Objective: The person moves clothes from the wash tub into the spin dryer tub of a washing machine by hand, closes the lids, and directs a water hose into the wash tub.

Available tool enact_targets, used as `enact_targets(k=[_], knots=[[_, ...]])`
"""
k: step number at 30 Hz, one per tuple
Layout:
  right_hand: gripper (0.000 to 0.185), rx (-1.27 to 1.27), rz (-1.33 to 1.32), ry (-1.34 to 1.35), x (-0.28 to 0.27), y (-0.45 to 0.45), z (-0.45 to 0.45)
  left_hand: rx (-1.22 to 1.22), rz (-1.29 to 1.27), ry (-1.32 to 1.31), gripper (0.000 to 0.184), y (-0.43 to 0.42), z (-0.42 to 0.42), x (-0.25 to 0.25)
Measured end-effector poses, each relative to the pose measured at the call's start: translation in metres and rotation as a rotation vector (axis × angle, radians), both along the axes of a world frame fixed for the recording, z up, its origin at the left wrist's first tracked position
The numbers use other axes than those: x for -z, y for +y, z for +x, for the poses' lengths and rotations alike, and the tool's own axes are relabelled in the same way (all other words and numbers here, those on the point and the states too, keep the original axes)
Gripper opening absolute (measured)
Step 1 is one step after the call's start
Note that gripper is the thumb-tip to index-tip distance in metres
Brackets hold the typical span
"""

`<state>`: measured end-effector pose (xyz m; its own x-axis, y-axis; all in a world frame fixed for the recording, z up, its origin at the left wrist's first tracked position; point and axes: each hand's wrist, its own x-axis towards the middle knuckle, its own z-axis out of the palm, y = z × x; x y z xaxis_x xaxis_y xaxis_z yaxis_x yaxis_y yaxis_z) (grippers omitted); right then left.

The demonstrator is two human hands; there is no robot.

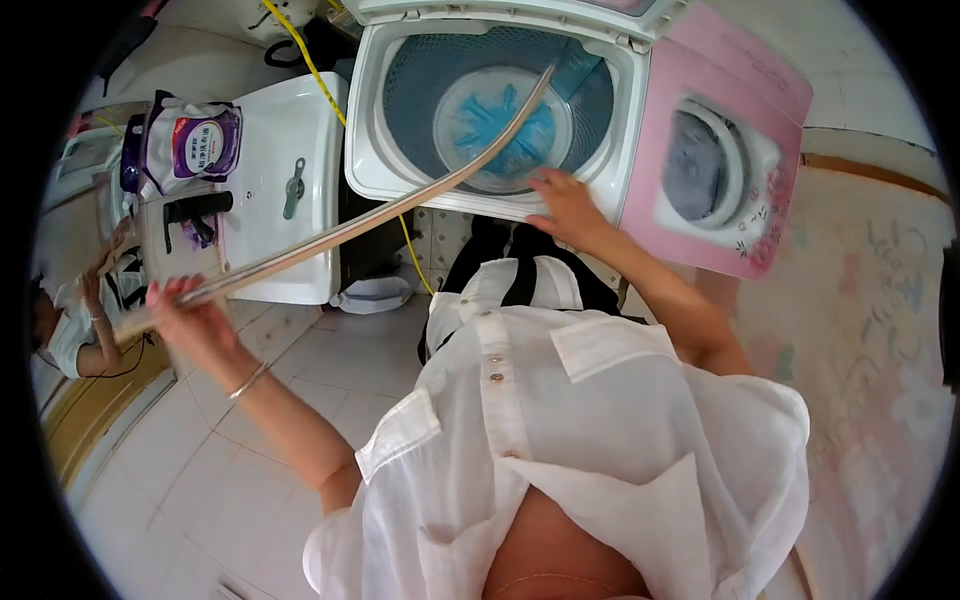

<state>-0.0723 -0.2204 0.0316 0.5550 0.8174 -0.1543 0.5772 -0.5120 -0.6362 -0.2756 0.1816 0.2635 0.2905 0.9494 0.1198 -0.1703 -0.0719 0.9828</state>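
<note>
A long, thin wooden-looking strip (375,215), curved in this wide view, runs from the lower left up into the washing machine's open tub. My left hand (198,325), with a bracelet at the wrist, is closed around its near part. The far end reaches over the drum, above a blue pulsator (508,128) at the bottom. At the front rim of the white washing machine (365,120), my right hand (570,208) has its fingers apart and holds nothing. I cannot tell whether its fingertips touch the rim.
A white sink (290,110) with a grey-green fitting stands left. A purple-and-white detergent bag (205,145) and a black-handled item (197,207) lie beside it. A pink machine (700,180) stands right. A yellow cord (318,75) crosses behind the strip. A mirror (75,260) hangs far left.
</note>
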Motion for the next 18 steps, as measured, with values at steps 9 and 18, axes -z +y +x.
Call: enact_targets(k=[9, 18], knots=[[0.036, 0.585, 0.042, -0.425, -0.041, -0.108, 0.016, 0.283, -0.089, 0.292, 0.022, -0.045, 0.078, 0.038], [0.038, 0.588, -0.043, -0.562, -0.026, -0.113, 0.014, 0.120, -0.122, 0.563, 0.018, -0.036, 0.026, 0.060]])
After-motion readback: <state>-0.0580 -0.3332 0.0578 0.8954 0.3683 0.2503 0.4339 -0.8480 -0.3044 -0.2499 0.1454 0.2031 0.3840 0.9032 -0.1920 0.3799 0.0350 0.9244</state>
